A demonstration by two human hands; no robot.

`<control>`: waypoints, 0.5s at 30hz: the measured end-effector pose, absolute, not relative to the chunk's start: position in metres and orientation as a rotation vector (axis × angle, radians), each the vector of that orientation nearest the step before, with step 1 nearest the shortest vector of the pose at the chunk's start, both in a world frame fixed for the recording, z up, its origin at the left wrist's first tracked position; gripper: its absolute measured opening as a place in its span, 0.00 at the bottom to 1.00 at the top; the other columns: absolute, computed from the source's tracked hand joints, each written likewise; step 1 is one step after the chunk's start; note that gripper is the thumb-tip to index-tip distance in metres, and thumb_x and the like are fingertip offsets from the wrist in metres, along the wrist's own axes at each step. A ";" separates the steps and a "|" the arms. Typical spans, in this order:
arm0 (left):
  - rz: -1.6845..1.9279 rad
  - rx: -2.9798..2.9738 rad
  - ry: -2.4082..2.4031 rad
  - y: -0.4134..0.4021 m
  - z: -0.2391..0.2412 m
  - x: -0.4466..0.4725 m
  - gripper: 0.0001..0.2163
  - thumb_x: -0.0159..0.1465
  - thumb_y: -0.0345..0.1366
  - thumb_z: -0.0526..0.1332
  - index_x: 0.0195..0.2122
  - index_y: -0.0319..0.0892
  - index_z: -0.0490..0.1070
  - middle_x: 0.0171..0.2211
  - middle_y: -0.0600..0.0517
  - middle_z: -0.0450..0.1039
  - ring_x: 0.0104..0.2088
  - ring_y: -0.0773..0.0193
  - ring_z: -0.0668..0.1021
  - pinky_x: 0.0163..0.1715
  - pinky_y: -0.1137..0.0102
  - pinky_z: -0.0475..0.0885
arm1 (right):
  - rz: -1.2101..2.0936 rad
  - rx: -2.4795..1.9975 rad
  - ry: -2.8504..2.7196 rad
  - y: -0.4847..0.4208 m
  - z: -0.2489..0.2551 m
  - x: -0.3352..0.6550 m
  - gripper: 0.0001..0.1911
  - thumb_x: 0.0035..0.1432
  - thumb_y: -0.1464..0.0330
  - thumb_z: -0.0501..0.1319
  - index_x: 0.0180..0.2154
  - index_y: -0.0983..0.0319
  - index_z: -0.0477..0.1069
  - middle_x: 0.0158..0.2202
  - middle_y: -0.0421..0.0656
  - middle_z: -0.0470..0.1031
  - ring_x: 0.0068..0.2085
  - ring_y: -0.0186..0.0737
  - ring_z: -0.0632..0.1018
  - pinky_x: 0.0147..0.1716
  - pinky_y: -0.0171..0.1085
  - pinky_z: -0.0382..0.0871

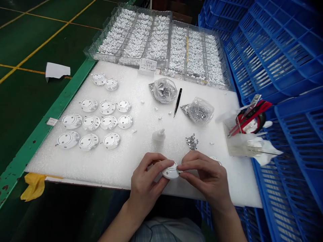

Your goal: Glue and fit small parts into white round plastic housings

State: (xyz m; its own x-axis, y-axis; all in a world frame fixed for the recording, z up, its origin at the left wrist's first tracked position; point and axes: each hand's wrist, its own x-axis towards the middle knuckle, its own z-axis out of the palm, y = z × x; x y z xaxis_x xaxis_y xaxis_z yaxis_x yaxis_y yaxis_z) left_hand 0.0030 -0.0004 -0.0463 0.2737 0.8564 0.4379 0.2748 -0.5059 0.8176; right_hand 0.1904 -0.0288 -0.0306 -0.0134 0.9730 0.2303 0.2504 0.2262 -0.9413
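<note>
A white disc-shaped part [171, 172] with a raised round top is held low over the front of the foam-topped table. My left hand [148, 174] grips it from the left, thumb and fingers closed on its rim and top. At its right edge, the thumb and index finger of my right hand [205, 176] are pinched together; whatever lies between those fingertips is too small to make out. Just beyond my hands stand a small white dropper bottle [158, 135] and a loose pile of shiny metal bits [192, 142]. Another white part [216, 159] shows partly behind my right hand.
Several similar white parts [108, 122] sit in rows at left. Two plastic bags [165, 90] of metal bits flank black tweezers [178, 102]. Clear trays [171, 62] of small white pieces fill the back. A tool holder [236, 144] and blue crates [280, 50] border the right.
</note>
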 end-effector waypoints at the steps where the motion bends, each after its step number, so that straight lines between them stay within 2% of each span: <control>1: 1.232 1.946 1.007 -0.001 -0.047 0.003 0.07 0.71 0.26 0.65 0.46 0.43 0.79 0.42 0.50 0.76 0.37 0.65 0.82 0.37 0.74 0.81 | 0.885 -1.209 -1.486 -0.029 -0.031 0.190 0.07 0.62 0.70 0.72 0.42 0.53 0.84 0.33 0.39 0.79 0.34 0.35 0.80 0.34 0.34 0.75; 6: 1.223 1.956 0.977 -0.001 -0.049 0.004 0.07 0.71 0.25 0.63 0.47 0.41 0.77 0.43 0.49 0.78 0.42 0.64 0.83 0.45 0.73 0.80 | 0.826 -1.233 -1.526 -0.029 -0.029 0.191 0.08 0.63 0.72 0.71 0.43 0.55 0.83 0.33 0.38 0.79 0.34 0.33 0.79 0.34 0.32 0.75; 15: 1.222 1.997 0.978 -0.002 -0.050 0.005 0.07 0.71 0.24 0.63 0.46 0.40 0.77 0.42 0.49 0.77 0.39 0.66 0.82 0.41 0.75 0.79 | 0.762 -1.303 -1.622 -0.034 -0.025 0.195 0.08 0.63 0.73 0.71 0.43 0.57 0.83 0.34 0.38 0.80 0.35 0.30 0.80 0.35 0.28 0.76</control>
State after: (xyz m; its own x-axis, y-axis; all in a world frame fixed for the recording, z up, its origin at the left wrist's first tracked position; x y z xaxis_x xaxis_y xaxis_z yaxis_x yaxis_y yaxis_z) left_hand 0.0052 -0.0016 -0.0496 0.3058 0.8269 0.4719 0.2794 -0.5518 0.7858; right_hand 0.1949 -0.0336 -0.0250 -0.0474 0.9640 0.2615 0.4143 0.2572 -0.8730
